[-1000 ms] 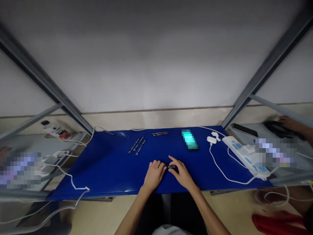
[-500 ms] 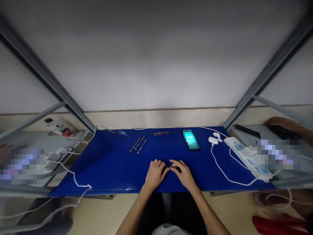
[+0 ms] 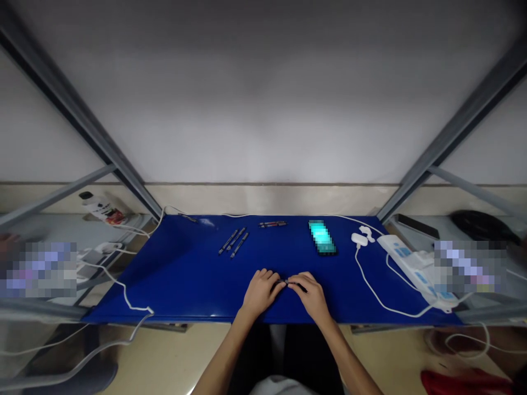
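My left hand (image 3: 260,293) and my right hand (image 3: 312,297) rest close together near the front edge of the blue table (image 3: 173,280). Between their fingertips they pinch a small dark pen-like object (image 3: 287,282), mostly hidden by my fingers. Beyond them, several dark pens (image 3: 233,242) lie side by side, with a shorter pen pair (image 3: 272,224) further back. To the right lies a phone (image 3: 321,237) with a lit, blurred screen.
A white charger (image 3: 359,238) and a white power strip (image 3: 411,267) sit at the table's right end, with white cables running along the table and over its left corner. Metal shelf struts rise on both sides. A black item (image 3: 481,226) lies on the right-hand shelf.
My right hand has moved in and down, and both hands now meet at the small dark object. A co-worker's hand has left the black item at the right.
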Demonstrator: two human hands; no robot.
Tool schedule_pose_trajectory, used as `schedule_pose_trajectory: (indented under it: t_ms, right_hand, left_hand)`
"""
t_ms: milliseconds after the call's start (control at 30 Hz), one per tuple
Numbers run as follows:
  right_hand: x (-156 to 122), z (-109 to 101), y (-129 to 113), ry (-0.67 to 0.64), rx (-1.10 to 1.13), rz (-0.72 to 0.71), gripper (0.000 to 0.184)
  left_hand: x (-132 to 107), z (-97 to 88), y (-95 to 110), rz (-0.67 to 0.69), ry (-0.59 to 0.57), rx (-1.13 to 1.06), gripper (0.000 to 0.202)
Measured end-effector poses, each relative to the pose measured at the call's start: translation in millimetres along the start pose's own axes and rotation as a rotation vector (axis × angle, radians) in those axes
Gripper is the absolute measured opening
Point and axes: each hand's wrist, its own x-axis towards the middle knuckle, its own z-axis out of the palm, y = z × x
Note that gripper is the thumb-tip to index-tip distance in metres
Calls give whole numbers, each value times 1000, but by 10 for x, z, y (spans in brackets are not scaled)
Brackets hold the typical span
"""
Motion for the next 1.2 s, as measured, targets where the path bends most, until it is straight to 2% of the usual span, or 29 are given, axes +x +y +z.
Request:
schedule_pose_trajectory:
  t_ms: [200,400,667,933,1067,1200]
  right_hand:
    - [11,-8,26,-16,-98,-5,14]
    - [20,42,83,-174,-181,30,25]
    - [32,1,56,-95,-28,25,16]
    - [23,-2,63,-65,-33,-33,16]
    - [9,22,126,-76,-69,-28,14]
    - [10,44,150,-146,-136,22,22]
  left_hand:
    - [-18,13,-28,-3,17,-17,32]
    - [-27,68,-13,19,33,101,28]
    - [-21,68,2,21,27,69,29]
    - [-29,57,2,15,45,42,29]
    - [-32,54,-6,34,60,58,27]
    - [-39,62,-24,43,62,68,25]
